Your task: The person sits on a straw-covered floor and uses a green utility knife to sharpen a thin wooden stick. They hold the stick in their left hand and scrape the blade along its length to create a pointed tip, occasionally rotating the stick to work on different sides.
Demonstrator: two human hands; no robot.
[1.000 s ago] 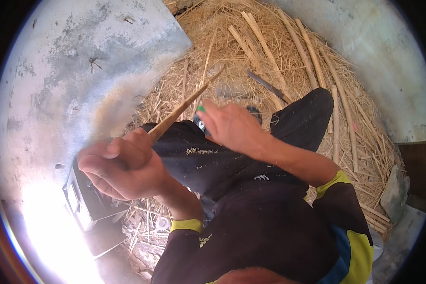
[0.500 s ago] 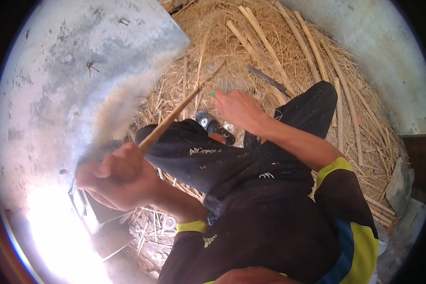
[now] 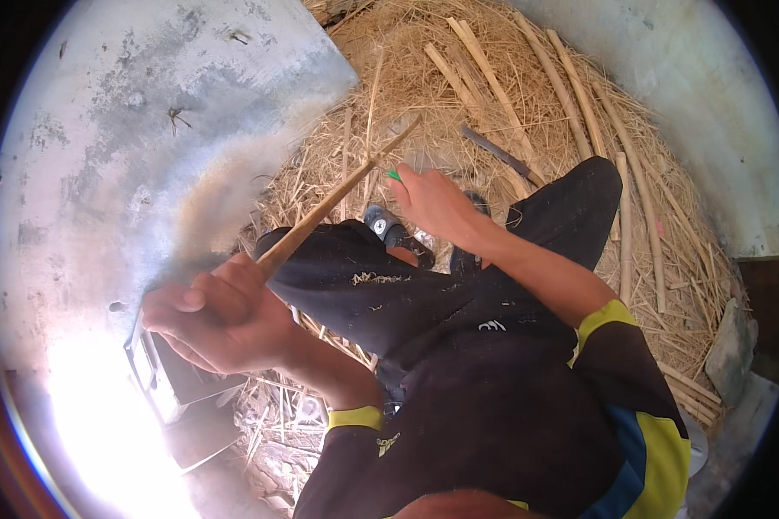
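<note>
Tan shading to brown along the stick [image 3: 333,197] left of centre, bright green on the small piece [image 3: 394,175] at centre, pale-flecked black across the trousers [image 3: 424,303], dark brown with yellow and blue panels on the shirt [image 3: 493,415] at lower centre, mottled grey-white over the wall [image 3: 164,78] at upper left.

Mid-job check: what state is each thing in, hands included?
Left hand: closed on the wooden stick.
Wooden stick: aslant, thin end forward.
Right hand: closed on the green object.
Green object: mostly hidden.
Dark blade: lying on straw.
Pale poles: lying loose.
Black trousers: flecked with shavings.
</note>
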